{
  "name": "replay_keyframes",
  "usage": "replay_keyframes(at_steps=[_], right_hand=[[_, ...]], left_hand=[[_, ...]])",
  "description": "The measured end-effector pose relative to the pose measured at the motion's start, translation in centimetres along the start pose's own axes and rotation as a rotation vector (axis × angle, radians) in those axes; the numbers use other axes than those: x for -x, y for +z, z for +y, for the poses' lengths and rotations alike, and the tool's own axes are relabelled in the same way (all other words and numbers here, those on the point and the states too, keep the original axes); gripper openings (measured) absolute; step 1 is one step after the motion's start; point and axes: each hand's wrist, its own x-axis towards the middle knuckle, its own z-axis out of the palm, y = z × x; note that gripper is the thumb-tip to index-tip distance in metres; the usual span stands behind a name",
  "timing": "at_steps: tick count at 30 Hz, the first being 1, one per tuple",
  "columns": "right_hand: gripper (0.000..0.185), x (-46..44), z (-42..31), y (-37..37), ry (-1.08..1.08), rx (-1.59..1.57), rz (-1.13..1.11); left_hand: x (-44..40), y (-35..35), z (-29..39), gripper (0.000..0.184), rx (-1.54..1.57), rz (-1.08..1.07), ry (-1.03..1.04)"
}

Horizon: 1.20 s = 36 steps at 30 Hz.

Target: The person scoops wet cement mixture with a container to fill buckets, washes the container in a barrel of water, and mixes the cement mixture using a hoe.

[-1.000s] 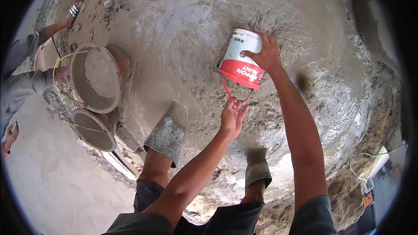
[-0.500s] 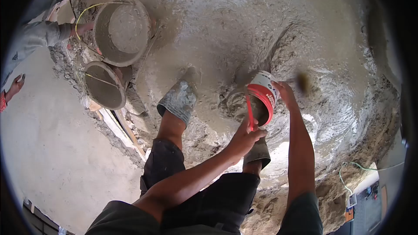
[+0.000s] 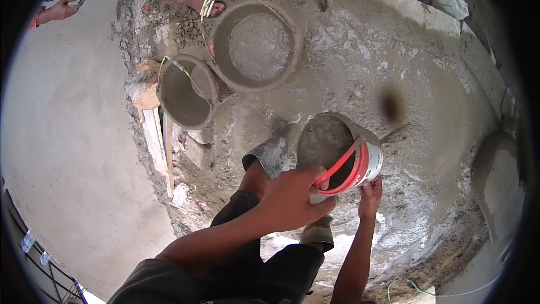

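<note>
A white bucket [image 3: 373, 160] with a red rim is tipped toward the left, its mouth against a round grey container [image 3: 336, 116] of wet mortar. My left hand [image 3: 298, 198] is closed round the bucket's red handle [image 3: 341, 165]. With its fingers, my right hand [image 3: 369, 196] grips the bucket low, near its base. Thick wet mortar [image 3: 322, 139] shows in the grey container, right by the bucket's mouth. The inside of the bucket is dark and only partly visible.
A large mud-coated tub [image 3: 216, 50] and a smaller tub [image 3: 162, 95] stand to the upper left, with yellow rope handles. Another person's sandalled foot [image 3: 215, 8] and hand [image 3: 61, 10] are beyond. My boot [image 3: 269, 157] stands in the mud. Boards [image 3: 169, 160] lie left.
The camera view has shifted, so the tubs appear farther right. The bucket has moved nearer to me and turned in my hands, and more of the mortar in the grey container shows.
</note>
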Motion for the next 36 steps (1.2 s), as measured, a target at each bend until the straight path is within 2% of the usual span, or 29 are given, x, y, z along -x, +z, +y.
replay_keyframes(at_steps=[4,5,6,9,10,14,17,19,20,23,26,27,30,31,32,33,34,36], right_hand=[[0.026,-2.7,-4.6,11.0,-0.066,0.198,0.125],[0.03,-3.7,-4.9,13.1,-0.1,0.205,0.156],[0.035,-4.3,-5.4,14.6,-0.07,0.349,0.212],[0.041,-5.3,-7.2,19.8,-0.094,0.37,0.242],[0.042,-5.1,-8.4,21.7,-0.089,0.333,0.248],[0.043,-5.2,-9.3,23.9,-0.097,0.337,0.241],[0.043,-3.6,-11.1,26.2,-0.196,0.477,0.254],[0.04,-3.1,-10.9,25.8,-0.173,0.408,0.243],[0.038,-3.0,-10.6,25.6,-0.164,0.37,0.233],[0.031,-3.3,-8.2,22.8,0.085,0.105,0.194],[0.031,-2.7,-6.5,21.4,0.033,-0.022,-0.083],[0.033,-2.5,-6.0,21.3,-0.008,0.07,-0.117],[0.037,-2.3,-4.9,21.4,-0.167,0.346,-0.185],[0.039,-2.8,-2.8,20.6,-0.287,0.532,-0.239],[0.039,-1.9,-4.0,23.1,-0.191,0.418,-0.267],[0.039,-0.4,-4.7,25.9,-0.09,0.306,-0.291],[0.038,1.2,-7.1,30.0,-0.101,0.393,-0.303],[0.038,2.2,-8.2,34.8,-0.101,0.505,-0.305]], left_hand=[[-3.3,-7.4,0.7,0.036,-0.09,0.23,0.071],[-4.2,-8.8,0.7,0.036,-0.112,0.291,0.065],[-5.1,-10.1,0.7,0.037,-0.134,0.351,0.055],[-7.8,-13.9,0.1,0.037,-0.151,0.351,-0.145],[-8.2,-14.5,-0.1,0.037,-0.153,0.389,-0.116],[-9.5,-16.0,-1.9,0.033,-0.1,0.512,-0.062],[-10.3,-16.1,-3.6,0.031,0.063,0.574,-0.035],[-10.1,-15.3,-3.6,0.03,0.09,0.581,-0.027],[-9.4,-15.1,-2.5,0.03,0.042,0.576,-0.032],[-5.7,-13.7,0.4,0.03,-0.062,0.516,-0.033],[-1.1,-13.9,-0.5,0.027,-0.148,0.572,-0.02],[0.0,-14.2,-1.2,0.026,-0.174,0.596,-0.009],[2.8,-15.7,-3.4,0.023,0.276,0.682,-0.052],[3.8,-17.1,-3.3,0.021,0.307,0.69,-0.157],[4.8,-18.7,-2.9,0.021,0.336,0.693,-0.264],[5.1,-19.7,-3.5,0.02,0.395,0.755,-0.219],[5.1,-20.8,-4.4,0.02,0.456,0.81,-0.176],[5.0,-23.2,-8.8,0.02,0.367,0.885,-0.172]])
